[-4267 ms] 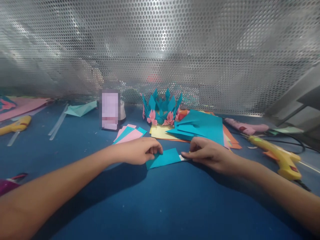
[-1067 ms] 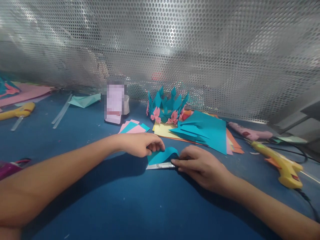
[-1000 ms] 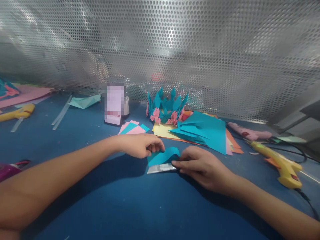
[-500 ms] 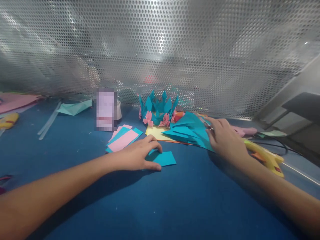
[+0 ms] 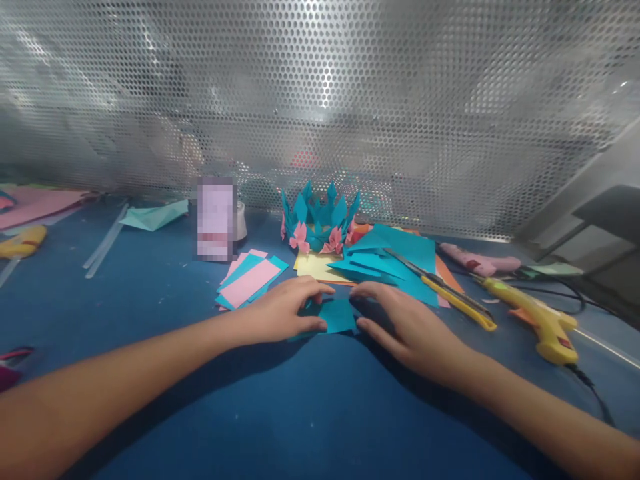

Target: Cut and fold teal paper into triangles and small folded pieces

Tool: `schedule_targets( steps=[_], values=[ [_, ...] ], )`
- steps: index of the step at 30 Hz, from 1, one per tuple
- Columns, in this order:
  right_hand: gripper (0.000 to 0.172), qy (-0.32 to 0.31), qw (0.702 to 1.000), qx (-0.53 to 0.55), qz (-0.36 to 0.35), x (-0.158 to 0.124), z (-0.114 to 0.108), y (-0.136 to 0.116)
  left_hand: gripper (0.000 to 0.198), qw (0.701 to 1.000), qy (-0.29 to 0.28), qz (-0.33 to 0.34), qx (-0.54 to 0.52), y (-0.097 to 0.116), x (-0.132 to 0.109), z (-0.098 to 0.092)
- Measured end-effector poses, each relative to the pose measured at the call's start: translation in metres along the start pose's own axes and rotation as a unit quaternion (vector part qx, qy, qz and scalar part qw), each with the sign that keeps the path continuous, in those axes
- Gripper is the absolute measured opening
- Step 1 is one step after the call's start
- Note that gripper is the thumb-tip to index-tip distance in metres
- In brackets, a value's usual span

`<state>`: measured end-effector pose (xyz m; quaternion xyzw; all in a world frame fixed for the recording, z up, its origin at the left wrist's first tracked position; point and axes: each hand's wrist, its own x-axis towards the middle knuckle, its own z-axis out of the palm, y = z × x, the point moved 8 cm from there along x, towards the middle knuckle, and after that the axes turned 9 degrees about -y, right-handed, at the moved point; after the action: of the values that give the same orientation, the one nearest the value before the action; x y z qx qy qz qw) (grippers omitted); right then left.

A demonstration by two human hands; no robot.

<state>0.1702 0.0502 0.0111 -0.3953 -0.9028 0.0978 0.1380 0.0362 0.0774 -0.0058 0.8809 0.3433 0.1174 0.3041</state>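
A small teal sheet of paper (image 5: 337, 316) lies on the blue table between my hands. My left hand (image 5: 285, 308) rests at its left side, thumb and fingers apart and touching the sheet or just above it. By the right edge is my right hand (image 5: 395, 320), its fingers parted and nothing held in them. Folded teal paper (image 5: 370, 260) is piled behind that hand, and a yellow utility knife (image 5: 457, 295) lies across the pile's right part. Behind the sheet stands a teal paper crown (image 5: 320, 213) with pink paper flowers (image 5: 300, 238).
Pink and teal paper strips (image 5: 250, 281) lie left of centre. A phone with a blurred screen (image 5: 215, 220) stands behind them. At right are a yellow glue gun (image 5: 535, 313) with its cord and a pink glue gun (image 5: 483, 260). A perforated metal panel (image 5: 320, 100) closes the back.
My right hand has let go of the utility knife on the teal pile and moved left to the small sheet. My left hand stays nearly in place.
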Motion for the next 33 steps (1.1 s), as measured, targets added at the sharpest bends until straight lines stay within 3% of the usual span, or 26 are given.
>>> schedule_targets(
  steps=[5, 10, 15, 19, 24, 29, 33],
  values=[
    [0.030, -0.025, 0.995, 0.096, -0.004, -0.001, 0.011, -0.008, 0.011, 0.998, 0.050, 0.020, -0.026, -0.004, -0.001, -0.001],
    [0.014, -0.027, 0.983, 0.183, -0.015, 0.000, 0.010, -0.017, 0.014, 0.993, 0.087, 0.049, -0.065, -0.001, -0.002, -0.002],
    [0.009, 0.023, 0.973, 0.231, -0.011, -0.004, 0.008, -0.012, 0.014, 0.988, 0.112, 0.073, -0.076, 0.008, -0.003, -0.007],
    [0.018, 0.049, 0.957, 0.285, 0.029, -0.007, 0.009, 0.001, 0.014, 0.981, 0.157, 0.047, -0.100, 0.005, -0.004, -0.016],
    [0.040, 0.003, 0.944, 0.330, -0.013, -0.008, 0.012, -0.010, 0.014, 0.984, 0.130, 0.046, -0.111, 0.009, -0.002, -0.011],
    [0.008, 0.042, 0.949, 0.312, 0.002, -0.007, 0.009, -0.002, 0.015, 0.986, 0.122, 0.055, -0.102, 0.013, -0.002, -0.005],
    [0.005, 0.083, 0.939, 0.331, 0.043, -0.006, 0.005, 0.013, 0.017, 0.981, 0.178, -0.005, -0.072, 0.000, -0.004, -0.022]
  ],
)
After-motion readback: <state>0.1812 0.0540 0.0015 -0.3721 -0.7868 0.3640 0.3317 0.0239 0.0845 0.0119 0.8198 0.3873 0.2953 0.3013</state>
